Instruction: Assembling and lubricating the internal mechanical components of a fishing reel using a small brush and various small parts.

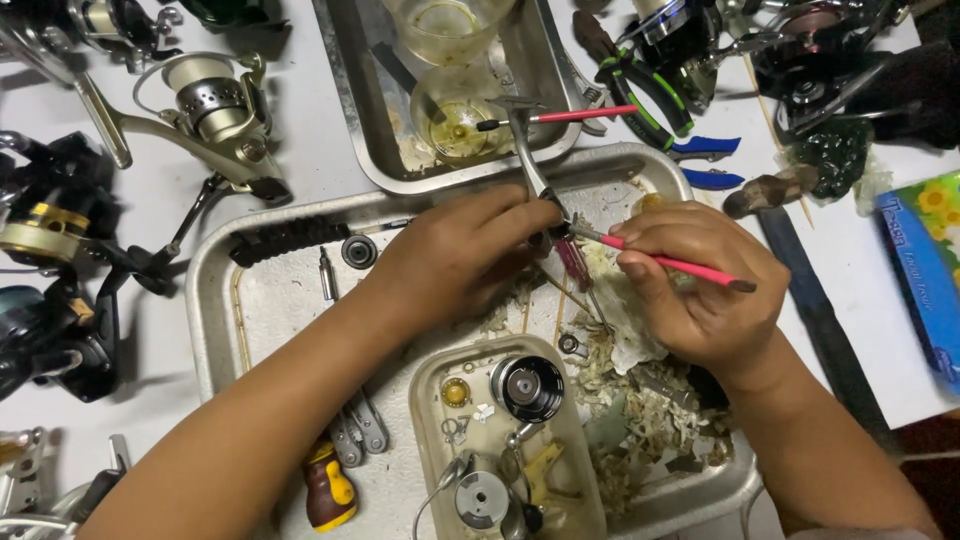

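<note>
Head view: at the centre of the frame the left hand (455, 255) is closed around a small metal reel part (530, 160) whose thin arm sticks up toward the upper middle; the gripped end is hidden under the fingers. Just to its right, the right hand (700, 290) pinches a slim red brush (665, 262) like a pen, its tip meeting the part where the two hands come together. Both hands work above the big metal tray (215, 300), over a white rag (625, 320) and a litter of shavings.

To do this well, I judge the left hand should hold the part still and tilted toward the camera while the brush works in short strokes, kept over the tray so that drips and grit fall there.

In the lower middle a small plastic tub (425, 420) holds a dark spool (527, 387) and loose bits; a second red brush (580, 115) lies across the steel tray (350, 100) at the top. Fishing reels (215, 110) crowd the tabletop (300, 150) on the left
</note>
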